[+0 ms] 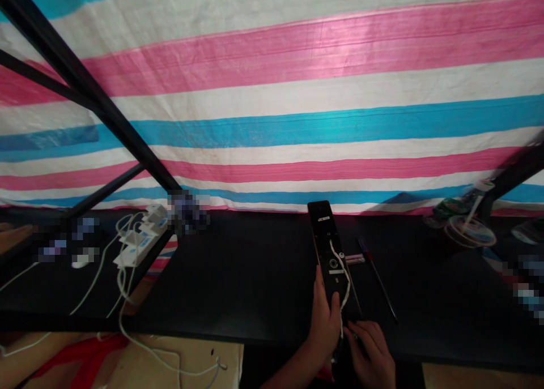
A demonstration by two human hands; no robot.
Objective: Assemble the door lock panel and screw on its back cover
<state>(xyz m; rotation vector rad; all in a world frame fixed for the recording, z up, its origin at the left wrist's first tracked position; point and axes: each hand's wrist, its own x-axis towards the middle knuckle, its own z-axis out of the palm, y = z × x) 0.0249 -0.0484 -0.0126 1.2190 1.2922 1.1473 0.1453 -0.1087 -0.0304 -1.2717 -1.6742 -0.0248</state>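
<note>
Far left: white rectangular plastic power strip [138, 247] with bulky plugs seated in it; thin white rubbery cables [122, 284] loop off and sag past the edge of the matte black worktop [238, 276]. Probably set there to keep the leads off the middle area. Black straight metal bars [114, 129] slope down beside it. Behind, a creased, slightly glossy sheet in pink, blue and white stripes [272, 131] forms the backdrop.

Centre-right: long, narrow black panel with rounded corners [325, 236], pointing away from the wearer. Face carries pale labels, a ring-shaped fitting and a wavy white cord [348, 281] running toward the near end. Left hand [323, 324] clamps the panel's lower left side, fingers along the edge, thumb over the face; presumably this steadies it and leaves the near end accessible. Right hand [373, 349] is at that near end, fingers curled, tips close to the cord; too dark to tell whether they grip anything.

Just right of the panel: small pink-and-pale pieces [355, 259], then a slim screwdriver with dark shaft and blue-red handle [378, 280], lying slantwise, likely for easy reach. Far right: clear round plastic cup with pale straw [471, 233], well apart from the panel.
</note>
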